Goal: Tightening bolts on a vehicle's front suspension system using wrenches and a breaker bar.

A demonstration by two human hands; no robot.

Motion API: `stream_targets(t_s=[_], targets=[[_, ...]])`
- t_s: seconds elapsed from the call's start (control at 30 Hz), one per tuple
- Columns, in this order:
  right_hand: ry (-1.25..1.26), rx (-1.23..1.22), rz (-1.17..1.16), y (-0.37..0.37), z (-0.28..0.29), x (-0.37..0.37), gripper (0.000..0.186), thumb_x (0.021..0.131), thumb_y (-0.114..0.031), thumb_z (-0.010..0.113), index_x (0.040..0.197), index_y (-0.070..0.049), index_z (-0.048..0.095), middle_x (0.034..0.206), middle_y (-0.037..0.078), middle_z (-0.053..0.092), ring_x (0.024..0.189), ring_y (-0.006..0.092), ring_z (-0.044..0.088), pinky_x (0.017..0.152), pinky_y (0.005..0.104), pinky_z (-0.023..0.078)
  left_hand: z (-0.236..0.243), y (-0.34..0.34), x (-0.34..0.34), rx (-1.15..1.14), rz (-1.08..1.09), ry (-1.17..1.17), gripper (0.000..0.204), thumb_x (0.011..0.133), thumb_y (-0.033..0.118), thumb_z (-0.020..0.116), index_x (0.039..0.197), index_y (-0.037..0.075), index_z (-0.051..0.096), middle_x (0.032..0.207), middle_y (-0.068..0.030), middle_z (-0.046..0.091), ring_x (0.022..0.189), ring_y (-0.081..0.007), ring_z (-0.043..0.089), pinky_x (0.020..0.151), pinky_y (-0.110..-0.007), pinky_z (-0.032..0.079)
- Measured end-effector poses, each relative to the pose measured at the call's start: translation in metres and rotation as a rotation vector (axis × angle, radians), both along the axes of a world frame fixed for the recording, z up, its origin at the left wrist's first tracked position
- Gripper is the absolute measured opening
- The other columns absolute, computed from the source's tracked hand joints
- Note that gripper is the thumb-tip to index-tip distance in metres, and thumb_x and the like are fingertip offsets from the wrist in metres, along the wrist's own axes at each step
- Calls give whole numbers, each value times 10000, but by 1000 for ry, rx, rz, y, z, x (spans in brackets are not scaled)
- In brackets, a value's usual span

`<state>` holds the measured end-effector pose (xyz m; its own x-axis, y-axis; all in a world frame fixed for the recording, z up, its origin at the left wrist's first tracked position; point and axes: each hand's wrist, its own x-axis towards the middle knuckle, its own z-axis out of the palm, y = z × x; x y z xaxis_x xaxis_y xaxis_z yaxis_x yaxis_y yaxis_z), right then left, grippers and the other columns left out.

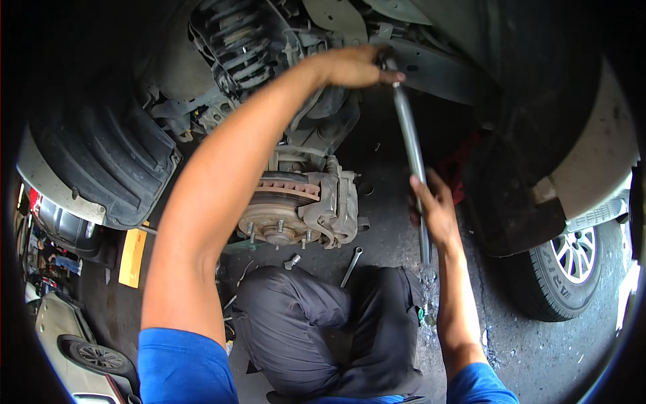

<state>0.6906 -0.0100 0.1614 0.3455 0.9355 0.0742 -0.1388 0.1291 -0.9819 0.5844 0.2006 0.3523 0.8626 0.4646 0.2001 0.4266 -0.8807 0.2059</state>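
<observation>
My left hand [350, 67] reaches up into the wheel well, its fingers closed around the upper end of a long metal bar [408, 128] with a dark head, probably a ratchet or breaker bar. Lower down, my right hand [436, 207] grips the same bar, which slants from upper left to lower right. What the head fits on is hidden behind my left fingers. Left of the bar, below my left forearm, are the rusty brake disc [272, 219] with its wheel studs and the caliper [340, 205]. A coil spring [242, 50] stands above.
On the floor by my knees lie a wrench [351, 266] and a socket-like metal piece [292, 261]. A removed wheel [568, 273] leans at the right. Dark fender liners [101, 155] flank the opening. A yellow board [133, 258] and a parked car [84, 350] are at left.
</observation>
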Motion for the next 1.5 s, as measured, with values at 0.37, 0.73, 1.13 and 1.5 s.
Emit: stream_targets(t_s=[0.37,0.73,1.13,1.5], targets=[[-348,166,-251,171,-62,21,493,954,-435,649,1144,16,592,828,73,611,757,159,564,715,303,471,27,130,30,255,-127,303,426,791,29,561,1211,71,626,902,-135,657,836,-225,622,748,-396,494],[-318,226,-220,270,-118,17,556,978,-461,597,1243,23,534,1034,178,612,973,265,573,902,356,448,32,127,46,164,-51,447,299,787,97,659,1083,49,659,713,-105,653,636,-232,625,623,-381,484],[-405,239,-292,229,-107,11,523,964,-439,621,1211,18,561,847,158,638,819,272,652,779,398,504,25,137,38,290,-204,357,524,783,179,661,1294,87,592,839,-129,683,733,-236,648,691,-398,496],[158,49,116,156,-16,-10,418,968,-355,646,1214,-20,607,643,24,549,460,104,525,420,244,430,22,156,33,281,-23,433,665,830,289,650,1418,31,478,1327,-239,586,1239,-351,550,1061,-408,416]])
